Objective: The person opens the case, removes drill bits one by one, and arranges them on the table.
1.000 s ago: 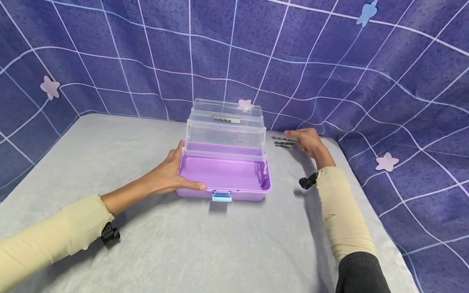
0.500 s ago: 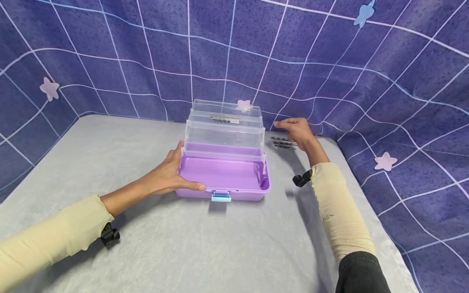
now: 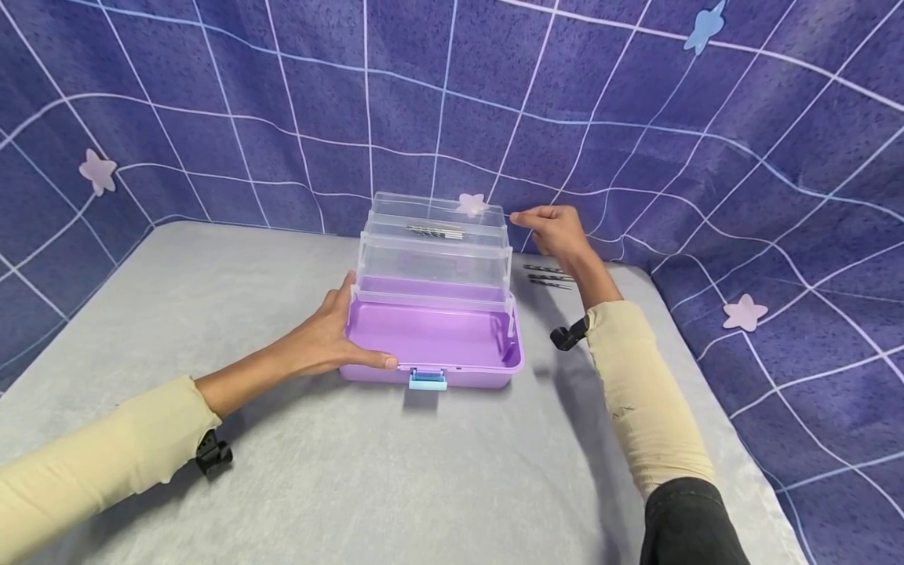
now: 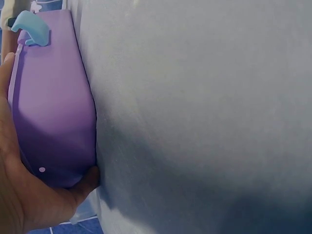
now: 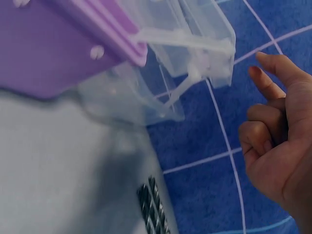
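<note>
head view: partway, i judge; drill bits (image 3: 436,232) lie in a clear tray (image 3: 489,237) of the purple box (image 3: 431,333), three loose bits (image 3: 551,278) left on the grey table (image 3: 438,486) nearby; my left hand (image 3: 319,336) grips the box wide; my right hand (image 3: 559,232) has narrowed fingers, holding what i cannot tell. blue gridded cloth (image 3: 282,149) hangs behind.

the head view is bright and crisp, lit from above, with soft grey shadows under the left sleeve (image 3: 106,447) and right sleeve (image 3: 653,400) and a small one before the purple box (image 3: 438,333), toward the near edge of the tabletop (image 3: 318,479). the left wrist view is dimmer, bluish, broadly shadowed along the bottom. the right wrist view is dim, with clear trays (image 5: 209,29) blurred and palely glinting, drill bits (image 5: 153,204) soft.
</note>
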{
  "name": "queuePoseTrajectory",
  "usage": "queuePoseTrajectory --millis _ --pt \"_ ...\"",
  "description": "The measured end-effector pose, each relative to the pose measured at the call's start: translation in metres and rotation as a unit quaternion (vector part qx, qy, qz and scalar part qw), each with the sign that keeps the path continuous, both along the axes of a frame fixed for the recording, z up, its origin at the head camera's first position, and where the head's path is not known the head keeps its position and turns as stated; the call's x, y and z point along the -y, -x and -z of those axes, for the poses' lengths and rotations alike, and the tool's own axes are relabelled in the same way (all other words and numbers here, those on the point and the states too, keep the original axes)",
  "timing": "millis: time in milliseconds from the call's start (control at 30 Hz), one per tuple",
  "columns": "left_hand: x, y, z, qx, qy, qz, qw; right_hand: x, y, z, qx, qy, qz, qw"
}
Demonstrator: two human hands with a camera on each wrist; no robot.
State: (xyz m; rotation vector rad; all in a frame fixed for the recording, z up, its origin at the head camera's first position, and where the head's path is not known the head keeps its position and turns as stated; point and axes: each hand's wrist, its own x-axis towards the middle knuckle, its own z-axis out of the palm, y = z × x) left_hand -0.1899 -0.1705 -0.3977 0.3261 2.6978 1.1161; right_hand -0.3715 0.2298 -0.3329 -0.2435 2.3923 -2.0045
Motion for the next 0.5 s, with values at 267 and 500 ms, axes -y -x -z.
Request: queuePoseTrajectory --millis 267,500 --pt "0.001 0.000 0.001 -0.002 0.001 -0.001 1.0000 0.023 0.003 -0.009 -0.028 -0.074 0.004 0.9968" --pt "0.000 0.000 0.002 -0.005 -0.013 0.001 0.9999 0.037 0.007 -0.014 -0.051 -0.116 -0.029 0.9915"
